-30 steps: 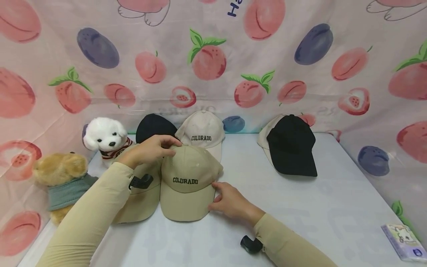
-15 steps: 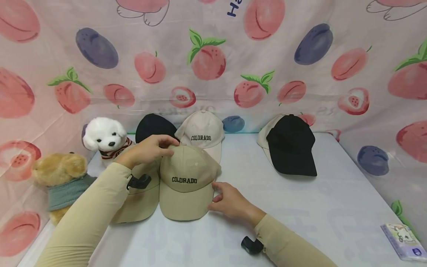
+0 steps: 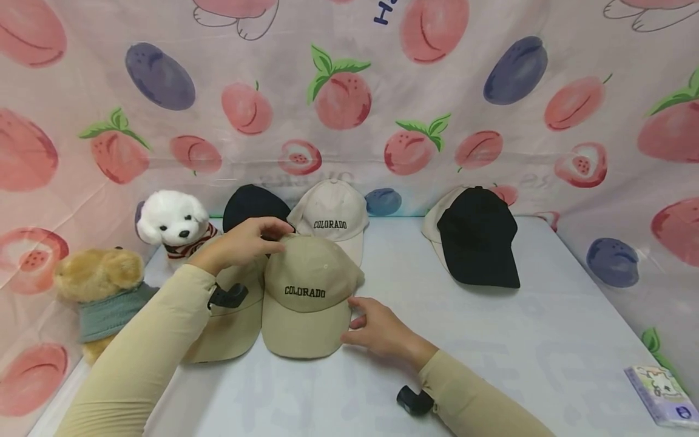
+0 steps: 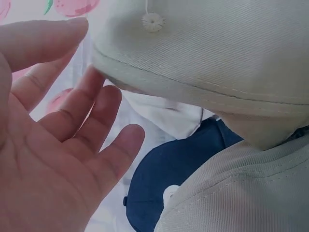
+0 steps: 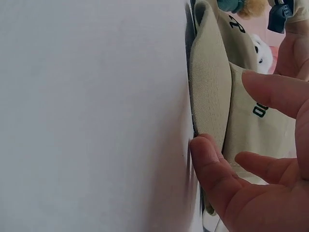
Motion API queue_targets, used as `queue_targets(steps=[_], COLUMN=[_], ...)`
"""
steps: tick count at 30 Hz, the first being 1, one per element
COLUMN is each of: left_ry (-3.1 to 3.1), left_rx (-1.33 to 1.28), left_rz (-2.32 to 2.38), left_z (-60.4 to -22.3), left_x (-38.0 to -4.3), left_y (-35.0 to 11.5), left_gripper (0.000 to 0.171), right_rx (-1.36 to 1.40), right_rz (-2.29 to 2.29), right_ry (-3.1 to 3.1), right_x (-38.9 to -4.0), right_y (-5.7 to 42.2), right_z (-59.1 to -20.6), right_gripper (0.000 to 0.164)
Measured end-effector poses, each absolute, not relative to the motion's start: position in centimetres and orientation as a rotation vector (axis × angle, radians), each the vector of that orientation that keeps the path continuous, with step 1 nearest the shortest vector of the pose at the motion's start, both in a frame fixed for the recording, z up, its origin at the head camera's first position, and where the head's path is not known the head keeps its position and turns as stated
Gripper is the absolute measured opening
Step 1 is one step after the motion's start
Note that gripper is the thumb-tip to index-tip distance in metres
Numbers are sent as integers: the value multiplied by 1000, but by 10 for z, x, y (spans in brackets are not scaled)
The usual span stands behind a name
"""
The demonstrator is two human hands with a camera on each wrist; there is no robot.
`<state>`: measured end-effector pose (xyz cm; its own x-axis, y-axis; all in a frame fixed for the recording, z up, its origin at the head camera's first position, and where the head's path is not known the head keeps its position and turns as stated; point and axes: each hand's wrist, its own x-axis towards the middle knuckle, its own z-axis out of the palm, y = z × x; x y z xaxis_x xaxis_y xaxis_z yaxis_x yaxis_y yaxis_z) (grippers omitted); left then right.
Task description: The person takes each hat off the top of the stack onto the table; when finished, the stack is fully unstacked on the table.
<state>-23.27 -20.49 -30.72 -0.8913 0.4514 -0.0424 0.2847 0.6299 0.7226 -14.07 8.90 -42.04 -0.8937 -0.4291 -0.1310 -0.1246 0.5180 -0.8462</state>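
Observation:
A khaki baseball cap (image 3: 308, 334) with "COLORADO" on its front sits left of centre on the white table, brim toward me. My left hand (image 3: 235, 249) is at the back left of its crown, thumb and fingers spread. In the left wrist view, the fingertips (image 4: 96, 77) lie right at the cap's lower edge. My right hand (image 3: 379, 331) is beside the brim's right side, fingers loosely bent and apart. The right wrist view has a fingertip (image 5: 205, 150) against the brim (image 5: 210, 87). A second khaki cap (image 3: 232, 334) stands to the left, partly hidden by my left arm.
Behind are a dark cap (image 3: 252, 206) and an off-white "COLORADO" cap (image 3: 330, 209). A black cap (image 3: 477, 243) overlaps a pale one (image 3: 437, 221) at the right. Plush dogs, one white (image 3: 172, 218) and one brown (image 3: 101, 276), sit left. A small packet (image 3: 662, 394) lies right.
The front khaki cap has shifted very slightly back, away from me. Both hands stay almost where they were beside it.

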Motion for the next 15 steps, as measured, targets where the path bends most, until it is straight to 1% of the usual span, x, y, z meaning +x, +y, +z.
queue_targets(steps=[5,15], left_ry=[2657,2643], left_rx=[617,733], left_rz=[1100,1147], left_z=[-304,-295], left_x=[-231,-229], left_y=[-203,-189], left_gripper=[38,40], right_rx=[-460,-454], right_rz=[-1318,-1297], right_ry=[2447,2481], right_x=[-141,-141], right_y=[89,92], right_z=[-420,-420], right_gripper=[76,75])
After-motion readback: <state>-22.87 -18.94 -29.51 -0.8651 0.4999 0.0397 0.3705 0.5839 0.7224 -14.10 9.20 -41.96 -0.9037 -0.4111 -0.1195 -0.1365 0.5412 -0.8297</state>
